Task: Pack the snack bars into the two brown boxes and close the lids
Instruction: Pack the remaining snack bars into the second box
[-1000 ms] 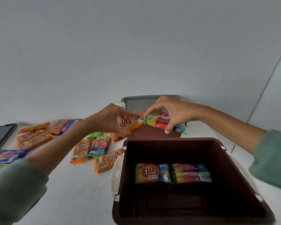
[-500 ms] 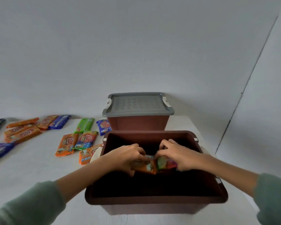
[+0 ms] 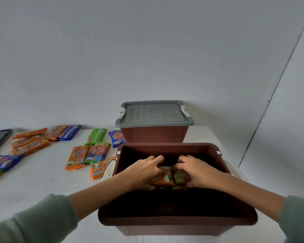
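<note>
Since a second ago, both hands have come back from the pile at 12 o'clock and gone down into the open brown box (image 3: 165, 223), each bringing a bar with it. My left hand (image 3: 144, 171) curls round an orange bar (image 3: 162, 178), and my right hand (image 3: 198, 172) grips a green bar (image 3: 180, 177). The two bars lie side by side and touch, low in the far half of the box, with a sliver of other wrappers showing just under them.

The second brown box (image 3: 154, 135) stands at 12 o'clock with its grey lid (image 3: 154, 113) on. The loose bars (image 3: 79, 155) lie on the table (image 3: 42, 186) from 9 to 11 o'clock.

I judge these bars light, with slick, crinkly wrappers and a brittle filling. I would hold each by its long edges, keep it flat and press gently, never pinching the middle.
</note>
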### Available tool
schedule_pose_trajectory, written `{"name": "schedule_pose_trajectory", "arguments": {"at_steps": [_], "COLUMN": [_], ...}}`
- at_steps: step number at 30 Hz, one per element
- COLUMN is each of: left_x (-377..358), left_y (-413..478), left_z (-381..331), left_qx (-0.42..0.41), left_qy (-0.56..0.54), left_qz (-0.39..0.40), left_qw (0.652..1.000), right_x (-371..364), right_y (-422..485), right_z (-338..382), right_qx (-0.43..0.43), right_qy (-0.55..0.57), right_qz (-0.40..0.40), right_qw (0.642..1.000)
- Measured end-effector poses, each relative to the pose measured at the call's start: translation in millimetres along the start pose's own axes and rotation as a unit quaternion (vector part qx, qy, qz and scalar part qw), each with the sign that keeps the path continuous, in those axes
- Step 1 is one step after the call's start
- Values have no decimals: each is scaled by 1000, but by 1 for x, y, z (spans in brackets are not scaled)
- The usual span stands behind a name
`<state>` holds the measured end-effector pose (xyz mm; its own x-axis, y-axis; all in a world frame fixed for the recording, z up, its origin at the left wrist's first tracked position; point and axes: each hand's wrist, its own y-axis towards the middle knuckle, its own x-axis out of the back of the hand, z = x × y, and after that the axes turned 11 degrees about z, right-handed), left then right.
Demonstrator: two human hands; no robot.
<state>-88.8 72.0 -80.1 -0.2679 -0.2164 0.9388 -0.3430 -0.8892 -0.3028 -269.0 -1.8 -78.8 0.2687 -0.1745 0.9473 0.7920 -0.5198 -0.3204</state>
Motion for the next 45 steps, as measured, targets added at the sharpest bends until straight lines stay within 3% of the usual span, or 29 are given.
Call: {"name": "schedule_pose_trajectory", "arguments": {"at_steps": [3,10,12,14,18,23,26,28,33,38,45], "left_x": [2,3,9,21,39,11,-32,-63,-118,-140,-134], "left_y": [2,1,-2,-11,-38,-70,-75,-73,-65,-61,-62], "left_z": [3,10,20,37,93,181,223,238,242,243,248], "left_qx": [-5,25,14,8,82,246,341,394,476,493,435], "left_qy": [28,-44,-123,-219,-304,-336,-374,-410,-449,-379,-414], "left_qz": [44,40,-7,-107,-274,-235,-159,-98,-3,-8,-114], "left_qw": [999,998,992,970,909,878,848,817,756,783,792], "right_x": [2,10,24,45,91,123,122,117,92,60,57], "right_y": [0,-2,-2,1,29,109,165,199,278,307,303], "right_z": [6,7,7,12,37,83,118,142,177,191,185], "right_qx": [-1,5,15,32,75,121,128,119,-3,-79,-47], "right_qy": [-29,-12,39,92,163,153,146,130,128,138,114], "right_qz": [28,42,12,-43,-148,-157,-127,-66,111,173,187], "right_qw": [999,999,999,994,972,968,973,982,986,972,975]}}
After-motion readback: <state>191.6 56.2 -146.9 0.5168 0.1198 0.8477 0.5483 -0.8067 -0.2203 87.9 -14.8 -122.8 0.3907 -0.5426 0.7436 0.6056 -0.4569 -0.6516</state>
